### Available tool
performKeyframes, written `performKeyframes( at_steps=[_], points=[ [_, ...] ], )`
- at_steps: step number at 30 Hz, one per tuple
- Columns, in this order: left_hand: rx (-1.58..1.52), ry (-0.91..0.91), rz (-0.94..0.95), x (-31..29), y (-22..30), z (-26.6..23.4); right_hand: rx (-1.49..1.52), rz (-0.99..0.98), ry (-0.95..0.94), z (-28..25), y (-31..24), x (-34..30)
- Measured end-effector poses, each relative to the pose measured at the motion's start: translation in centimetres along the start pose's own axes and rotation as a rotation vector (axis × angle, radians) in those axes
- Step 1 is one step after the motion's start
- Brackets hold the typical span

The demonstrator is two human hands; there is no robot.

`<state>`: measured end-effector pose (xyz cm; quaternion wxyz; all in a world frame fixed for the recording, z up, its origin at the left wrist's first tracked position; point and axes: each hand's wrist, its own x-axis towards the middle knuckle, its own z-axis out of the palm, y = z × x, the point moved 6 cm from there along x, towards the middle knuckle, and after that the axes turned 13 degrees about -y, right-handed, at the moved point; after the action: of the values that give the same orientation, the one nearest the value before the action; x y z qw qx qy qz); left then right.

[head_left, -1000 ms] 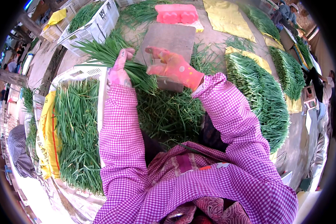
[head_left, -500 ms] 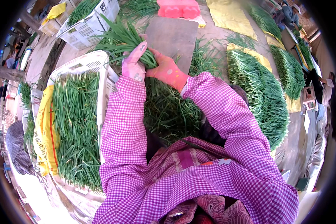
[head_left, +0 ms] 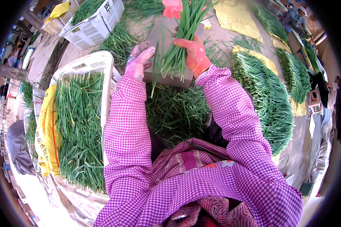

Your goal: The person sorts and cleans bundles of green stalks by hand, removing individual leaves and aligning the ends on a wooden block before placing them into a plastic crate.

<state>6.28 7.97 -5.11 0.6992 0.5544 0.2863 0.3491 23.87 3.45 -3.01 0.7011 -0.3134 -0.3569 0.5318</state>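
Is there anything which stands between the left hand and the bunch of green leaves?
Only some loose green blades hang in the gap, along the left side of the bunch, which the right hand holds. No other object is visible between it and the open left hand.

Characters (head_left: 42, 145) mark a yellow sack (head_left: 48, 125) and white crate (head_left: 96, 31).

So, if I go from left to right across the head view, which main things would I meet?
Yellow sack → near white crate → left hand → right hand gripping the green bunch → large green pile → hollow block.
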Motion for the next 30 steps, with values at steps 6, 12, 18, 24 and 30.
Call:
performKeyframes(
  at_steps=[6,12,18,24,30],
  points=[
    [0.423,-0.182,-0.137,-0.2,-1.4,2.1,0.031,-0.031,0.008,-0.3,-0.6,-0.1],
    [0.536,-0.173,-0.054,0.4,-2.1,-0.3,0.039,-0.010,0.036,0.2,-1.2,-0.4],
    [0.058,0.162,0.109,-1.2,1.4,-1.1,-0.036,-0.043,0.048,-0.6,-1.9,-0.2],
    [-0.208,0.235,0.113,-1.4,0.6,-3.1,-0.016,-0.100,0.183,-2.4,-3.0,-0.2],
    [-0.600,0.177,0.219,-1.0,0.9,-5.5,0.040,-0.053,0.143,-1.8,-3.3,-0.3]
  ],
)
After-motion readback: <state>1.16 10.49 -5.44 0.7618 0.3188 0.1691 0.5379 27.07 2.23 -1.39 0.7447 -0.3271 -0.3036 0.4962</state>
